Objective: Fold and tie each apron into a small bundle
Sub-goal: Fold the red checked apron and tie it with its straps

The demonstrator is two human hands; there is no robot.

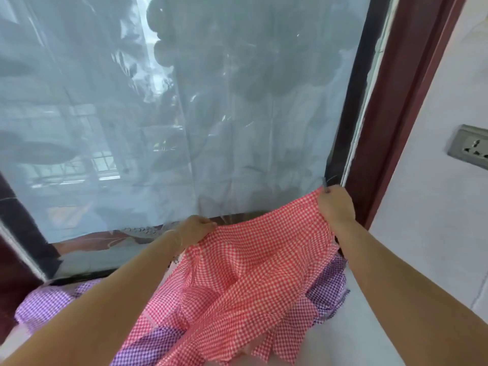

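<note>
The person's left hand and right hand each pinch a bunched top corner of a red-and-white gingham cotton apron, holding it lifted and spread before a window covered in clear plastic sheeting. Its lower folds drape onto purple-and-white checked fabric lying on a white surface. The purple cloth is mostly hidden under the apron and forearms. A grey wall socket is cut off at the right edge.
</note>
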